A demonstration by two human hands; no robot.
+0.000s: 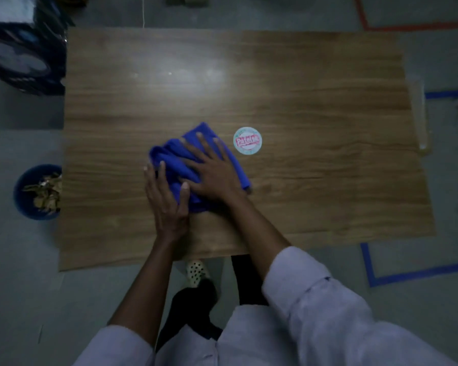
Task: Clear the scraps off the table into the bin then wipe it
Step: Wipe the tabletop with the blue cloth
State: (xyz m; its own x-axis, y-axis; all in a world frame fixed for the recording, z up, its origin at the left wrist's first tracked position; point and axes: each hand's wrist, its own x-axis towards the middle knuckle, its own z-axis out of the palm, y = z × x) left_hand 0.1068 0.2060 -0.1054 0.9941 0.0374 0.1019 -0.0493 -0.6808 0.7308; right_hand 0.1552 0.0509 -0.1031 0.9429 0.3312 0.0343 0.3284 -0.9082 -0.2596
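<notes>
Wooden table (315, 180) looks bare apart from a round sticker (247, 141) just past the right hand's (213, 174) fingertips. That hand lies flat, fingers spread, on a bunched blue cloth (169, 157); the left hand (167, 199) cups its near edge (thumb on top). Scraps (46, 192) fill the blue bin (24, 204) on the floor, far left.

From my feed this reads as a staged test or recording space, not a home. The wood-grain worktop (302, 101) stands on a bare grey concrete floor (24, 273) marked out with blue tape (413, 274) at the right and red tape (407, 26) at the far corner, like zone markings. A small blue bin (20, 192) of scraps sits on the floor by the left edge, and dark clutter (21, 56) is piled beyond it.
</notes>
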